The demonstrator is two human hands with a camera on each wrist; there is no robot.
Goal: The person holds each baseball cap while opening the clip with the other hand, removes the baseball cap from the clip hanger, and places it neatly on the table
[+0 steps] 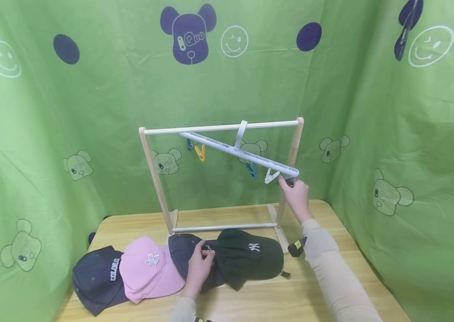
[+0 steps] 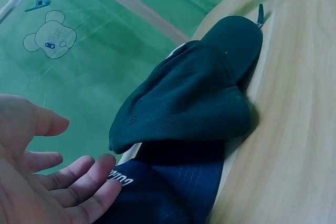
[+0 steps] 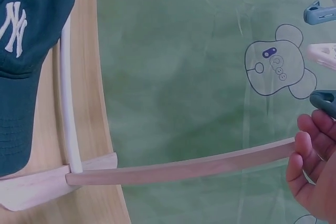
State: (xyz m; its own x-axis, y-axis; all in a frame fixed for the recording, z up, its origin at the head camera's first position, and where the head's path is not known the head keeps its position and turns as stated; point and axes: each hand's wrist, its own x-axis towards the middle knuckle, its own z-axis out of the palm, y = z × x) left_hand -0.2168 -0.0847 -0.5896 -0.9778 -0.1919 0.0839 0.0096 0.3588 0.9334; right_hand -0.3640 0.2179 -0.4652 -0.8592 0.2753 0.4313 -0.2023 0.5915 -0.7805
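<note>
A white hanger [image 1: 235,151] hangs tilted from the rack's top bar by its hook, its right end lower. My right hand [image 1: 297,197] is at that low end, fingers curled at a teal clip [image 3: 326,101]. A white clip [image 1: 271,175], a blue clip [image 1: 252,170] and a yellow clip [image 1: 200,152] dangle from the hanger. Relaxed and holding nothing, my left hand [image 2: 63,182] hovers over the navy cap [image 1: 184,252]. Beside it lies a dark green cap [image 1: 259,257] with white lettering; a small dark clip [image 1: 285,274] is at its brim.
Further left on the wooden table [image 1: 303,295] lie a pink cap [image 1: 146,270] and another navy cap [image 1: 96,277], overlapping in a row. The wooden rack [image 1: 155,179] stands behind the caps. Green printed cloth [image 1: 102,89] encloses the back and sides.
</note>
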